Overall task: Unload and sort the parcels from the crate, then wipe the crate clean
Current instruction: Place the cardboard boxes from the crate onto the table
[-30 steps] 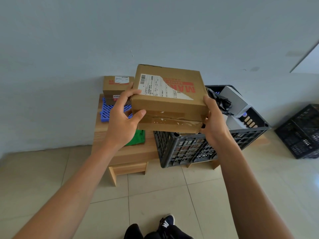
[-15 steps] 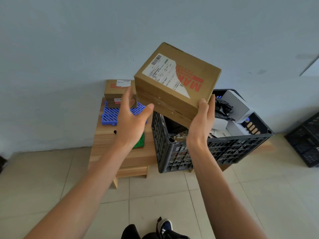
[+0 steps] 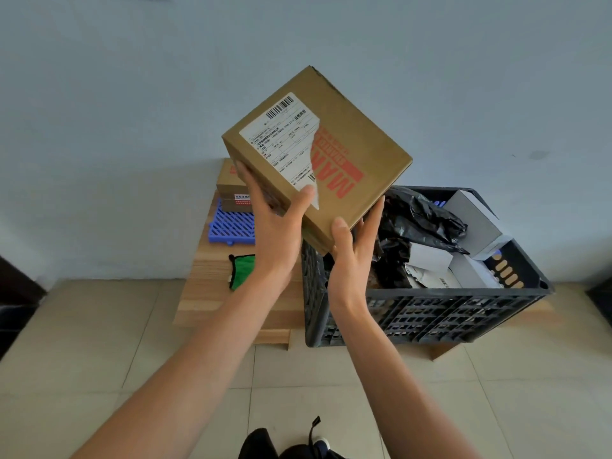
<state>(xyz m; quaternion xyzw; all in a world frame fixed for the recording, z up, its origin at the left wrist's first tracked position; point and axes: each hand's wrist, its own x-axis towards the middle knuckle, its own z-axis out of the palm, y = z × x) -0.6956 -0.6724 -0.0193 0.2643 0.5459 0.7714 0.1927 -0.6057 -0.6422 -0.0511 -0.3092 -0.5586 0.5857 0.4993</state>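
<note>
both hands hold a brown cardboard box (image 3: 334, 150) up in the air, tilted with 1 corner pointing down toward the person, above the left end of the black crate (image 3: 430, 313). the box carries a white shipping label (image 3: 281, 144) with a barcode, part of it torn away over red printed letters. the left hand (image 3: 275, 233) grips the box's lower left side, thumb laid on the top face at the label's torn tip and fingers wrapped onto the side face. the right hand (image 3: 354, 256) cradles the lowest corner from beneath, thumb pressed on the near side and fingers reaching up along the right edge.

the crate sits on a low wooden platform (image 3: 212, 293) against a pale wall. inside it lie a crumpled black plastic bag (image 3: 420, 220), a grey box (image 3: 470, 220) leaning at the far right, and several white parcels (image 3: 430, 260) lower down. on the platform left of the crate lies a blue plastic grid mat (image 3: 231, 225) with a smaller brown box (image 3: 231, 190) standing on it, partly hidden behind the left hand. a green cloth (image 3: 243, 270) rests on the wood nearer the person, just beside the left wrist. the floor is pale tile, and a dark shoe (image 3: 318, 445) shows at the bottom edge.
</note>
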